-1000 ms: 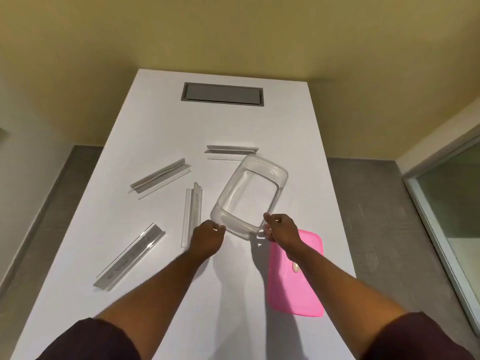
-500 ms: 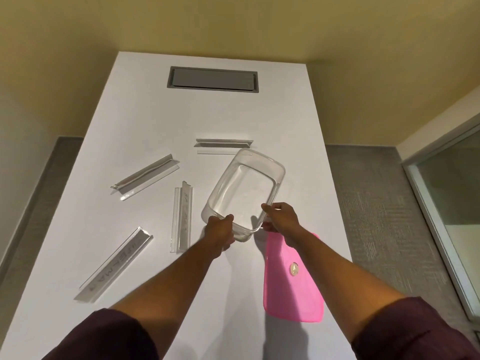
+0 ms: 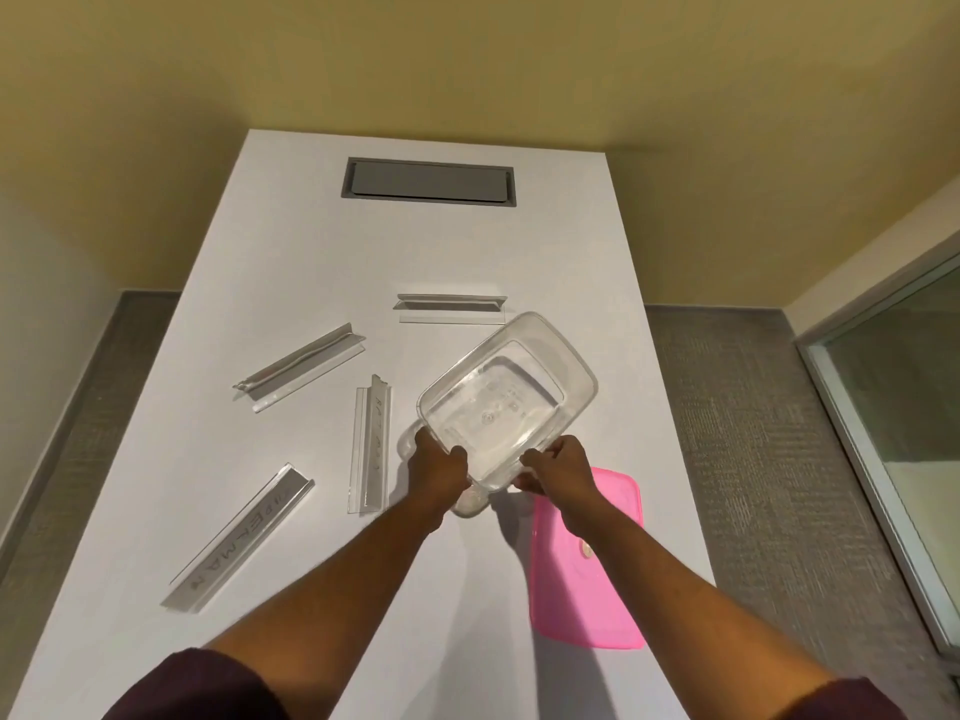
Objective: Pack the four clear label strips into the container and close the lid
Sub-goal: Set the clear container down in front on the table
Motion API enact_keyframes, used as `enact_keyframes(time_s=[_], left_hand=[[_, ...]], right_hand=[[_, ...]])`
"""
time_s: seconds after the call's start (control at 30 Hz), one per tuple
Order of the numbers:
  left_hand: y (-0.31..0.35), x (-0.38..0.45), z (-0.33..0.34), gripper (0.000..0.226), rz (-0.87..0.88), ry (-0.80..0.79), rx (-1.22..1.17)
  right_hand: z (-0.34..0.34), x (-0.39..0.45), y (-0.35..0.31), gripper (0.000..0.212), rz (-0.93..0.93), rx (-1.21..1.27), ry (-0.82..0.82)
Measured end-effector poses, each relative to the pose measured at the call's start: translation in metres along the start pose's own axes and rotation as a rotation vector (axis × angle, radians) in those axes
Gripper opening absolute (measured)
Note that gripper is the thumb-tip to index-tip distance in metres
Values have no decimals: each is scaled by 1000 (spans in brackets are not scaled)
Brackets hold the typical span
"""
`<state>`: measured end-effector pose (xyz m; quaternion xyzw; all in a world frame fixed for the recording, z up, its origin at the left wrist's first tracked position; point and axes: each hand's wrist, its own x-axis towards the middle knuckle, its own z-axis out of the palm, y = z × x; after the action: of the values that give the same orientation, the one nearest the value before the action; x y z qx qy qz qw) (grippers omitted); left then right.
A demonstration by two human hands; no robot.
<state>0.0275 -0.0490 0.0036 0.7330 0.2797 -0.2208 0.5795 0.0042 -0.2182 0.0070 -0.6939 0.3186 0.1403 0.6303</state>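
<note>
Just below the middle of the frame, both hands grasp the near short end of the clear plastic container (image 3: 506, 402), the left hand (image 3: 437, 466) clenched on its lower-left corner and the right hand (image 3: 558, 467) on its lower-right, so the empty tub tilts up off the white desk (image 3: 311, 262), long axis running toward the upper right. All four clear label strips lie left of and above it: the nearest strip (image 3: 371, 441) sits just left of the left hand's fingers (image 3: 457, 454), upright in the frame, so that hand looks better placed to reach it. Lower right, the pink lid (image 3: 587, 574) lies flat under the right forearm.
</note>
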Motion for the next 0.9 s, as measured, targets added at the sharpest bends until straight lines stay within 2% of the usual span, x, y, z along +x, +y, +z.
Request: enact_keyframes(time_s=[0.17, 0.3, 0.43, 0.57, 0.7, 0.9], left_hand=[[-21, -4, -21, 54, 28, -29, 75], [-31, -15, -49, 37, 31, -26, 147], [-45, -31, -82, 29, 76, -65, 270], [-59, -49, -111, 18, 133, -140, 368], [-78, -61, -138, 19, 205, -148, 431], [-122, -71, -182, 18, 172, -70, 483]], right_hand=[[-2, -19, 20, 19, 71, 127, -51], [-15, -14, 33, 49, 96, 214, 48], [-28, -24, 32, 53, -8, -49, 230], [-24, -47, 35, 37, -165, -269, 222], [-5, -72, 50, 26, -260, -400, 193], [34, -101, 80, 15, -302, -381, 172]])
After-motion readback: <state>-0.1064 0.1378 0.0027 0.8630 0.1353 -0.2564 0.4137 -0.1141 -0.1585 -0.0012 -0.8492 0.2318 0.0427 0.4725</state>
